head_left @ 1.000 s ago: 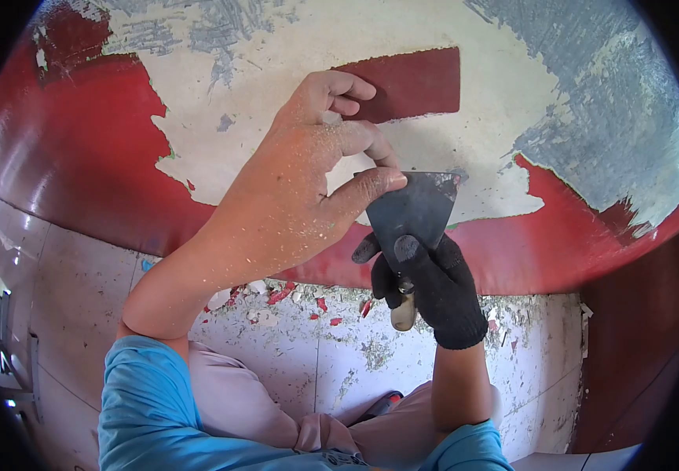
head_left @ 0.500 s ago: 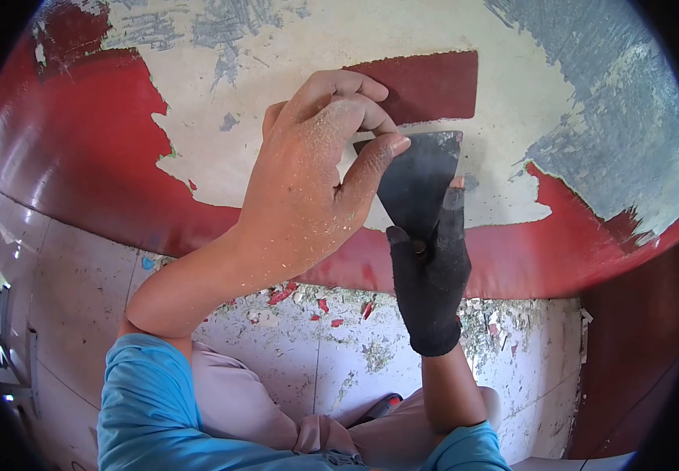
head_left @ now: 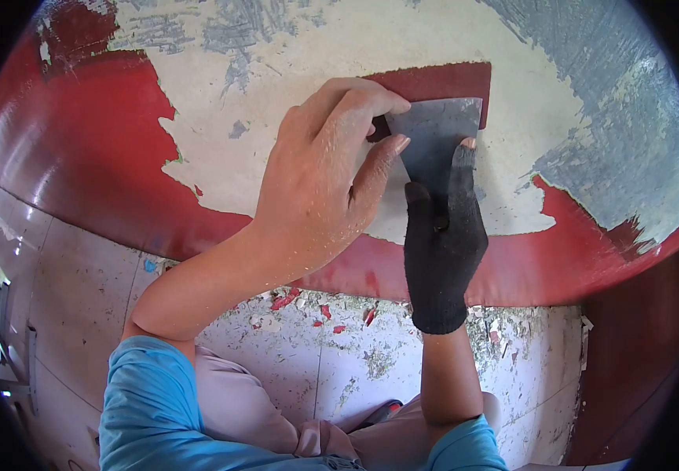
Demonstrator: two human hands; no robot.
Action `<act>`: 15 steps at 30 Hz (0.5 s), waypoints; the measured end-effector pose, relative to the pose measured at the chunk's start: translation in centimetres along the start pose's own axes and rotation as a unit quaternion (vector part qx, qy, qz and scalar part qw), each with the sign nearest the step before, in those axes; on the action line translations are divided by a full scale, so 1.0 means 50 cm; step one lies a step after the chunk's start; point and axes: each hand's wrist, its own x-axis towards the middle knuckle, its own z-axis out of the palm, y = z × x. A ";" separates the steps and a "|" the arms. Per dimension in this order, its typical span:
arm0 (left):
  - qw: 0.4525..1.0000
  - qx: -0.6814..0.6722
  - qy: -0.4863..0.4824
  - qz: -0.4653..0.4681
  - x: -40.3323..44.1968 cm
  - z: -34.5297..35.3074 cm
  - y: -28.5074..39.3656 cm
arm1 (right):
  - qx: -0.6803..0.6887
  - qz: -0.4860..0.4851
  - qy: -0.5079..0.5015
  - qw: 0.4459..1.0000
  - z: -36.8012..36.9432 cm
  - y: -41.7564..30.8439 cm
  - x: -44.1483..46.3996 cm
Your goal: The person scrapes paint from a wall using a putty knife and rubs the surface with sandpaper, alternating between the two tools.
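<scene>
A black knit glove with bare fingertips covers my right hand (head_left: pixel 445 235), which is wrapped round the hidden handle of a scraper (head_left: pixel 436 129). Its wide grey blade points away from me, over the lower edge of a dark red rectangular patch (head_left: pixel 461 78). My bare left hand (head_left: pixel 320 173), dusted with pale specks, is at the blade's left corner. Its thumb and index finger are apart, their tips at the blade's edge; whether they press on it I cannot tell. Below both is a curved surface (head_left: pixel 221 173), part cream, part glossy red.
Grey scuffed areas (head_left: pixel 598 118) spread over the surface's right side. Paint chips and crumbs (head_left: pixel 378 361) litter the white tiled floor (head_left: pixel 80 290) beneath it. A dark red panel (head_left: pixel 630 353) stands at the right, and a metal frame (head_left: pixel 1 337) at the left.
The scraper and my right hand have moved up and slightly right, so the blade now overlaps the red patch. My left thumb and index finger have spread apart.
</scene>
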 end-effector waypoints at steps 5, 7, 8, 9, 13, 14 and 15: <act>0.997 0.017 0.056 0.054 -0.006 -0.001 -0.011 | -0.003 -0.017 0.027 0.999 0.003 0.001 0.002; 0.994 0.020 0.088 0.066 0.006 -0.015 -0.018 | -0.009 -0.018 0.029 0.999 -0.001 -0.001 0.002; 0.985 0.100 0.084 0.110 0.018 -0.025 -0.032 | -0.015 -0.019 0.031 0.999 -0.001 -0.003 0.003; 0.969 0.180 0.079 0.153 0.026 -0.032 -0.041 | -0.015 -0.018 0.032 0.999 -0.001 -0.005 0.005; 0.971 0.164 0.088 0.150 0.029 -0.025 -0.060 | -0.024 -0.041 0.051 0.998 0.007 -0.002 0.007; 0.971 0.164 0.089 0.150 0.029 -0.027 -0.060 | -0.016 -0.047 0.063 0.997 0.011 -0.001 0.008; 0.974 0.161 0.080 0.140 0.029 -0.029 -0.059 | -0.016 -0.049 0.064 0.997 0.013 -0.004 0.009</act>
